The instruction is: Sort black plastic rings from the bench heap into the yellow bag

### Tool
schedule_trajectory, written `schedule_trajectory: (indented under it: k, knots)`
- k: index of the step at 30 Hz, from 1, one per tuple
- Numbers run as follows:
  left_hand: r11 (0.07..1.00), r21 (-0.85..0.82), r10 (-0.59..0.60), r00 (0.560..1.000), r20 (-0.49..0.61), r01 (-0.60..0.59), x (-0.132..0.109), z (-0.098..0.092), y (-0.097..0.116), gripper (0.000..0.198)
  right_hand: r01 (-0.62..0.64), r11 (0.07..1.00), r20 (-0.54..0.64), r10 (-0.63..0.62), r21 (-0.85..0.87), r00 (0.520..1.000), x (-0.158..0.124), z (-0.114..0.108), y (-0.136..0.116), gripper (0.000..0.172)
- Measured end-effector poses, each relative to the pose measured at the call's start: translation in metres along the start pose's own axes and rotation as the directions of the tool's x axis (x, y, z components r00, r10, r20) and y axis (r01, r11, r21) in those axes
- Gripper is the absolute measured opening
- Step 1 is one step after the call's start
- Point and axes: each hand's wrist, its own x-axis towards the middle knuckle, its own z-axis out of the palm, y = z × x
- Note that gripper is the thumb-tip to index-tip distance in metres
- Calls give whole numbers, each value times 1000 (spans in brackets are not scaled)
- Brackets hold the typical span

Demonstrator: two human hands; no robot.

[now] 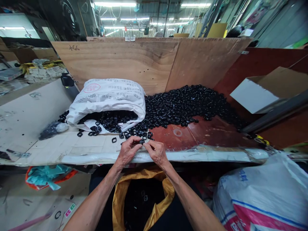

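Note:
Above the bench's front edge, my left hand (129,149) and my right hand (156,152) meet, fingertips pinched on a small black ring-shaped part (141,141) between them. Fingers cover much of the part. Just beyond lie loose black rings (114,140) of a similar look. A white woven sack (113,93) rests on its side behind my left hand, its mouth facing me and spilling black rings. Behind my right hand spreads a large heap of black rings (183,102). Below my wrists a yellow sack (117,199) stands open with dark parts inside.
Wooden boards (120,61) wall the bench at the back. A white carton (252,96) sits at the right by a dark metal bar. A small bag of black parts (51,130) lies left. Full white sacks (262,192) stand low right; an orange-rimmed basket (29,183) is low left.

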Motion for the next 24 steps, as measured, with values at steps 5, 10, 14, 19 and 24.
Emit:
schedule_trajectory:
  k: [5, 10, 14, 19, 24]
  knots:
    - [1000, -10, -23, 1000, 1, 23, -1, -1, 2, 19, 26, 999, 6, -26, 25, 1000, -1, 1, 1, 17]
    - [992, -88, -90, 995, 51, 95, 1, -4, 8, 22, 40, 999, -19, -40, 35, 999, -1, 0, -1, 14]
    - [993, -71, -88, 989, 120, 97, -6, -1, 15, 21, -126, 978, -5, 129, 167, 992, -11, -1, -16, 14]
    - [972, 156, 163, 984, 76, -173, -39, 10, 15, 19, -548, 729, 65, 576, 409, 815, -39, 5, -41, 26]
    - [876, 252, 379, 909, 171, -412, -63, 11, 16, 31, -727, 490, 237, 726, 482, 646, -50, 4, -52, 44]
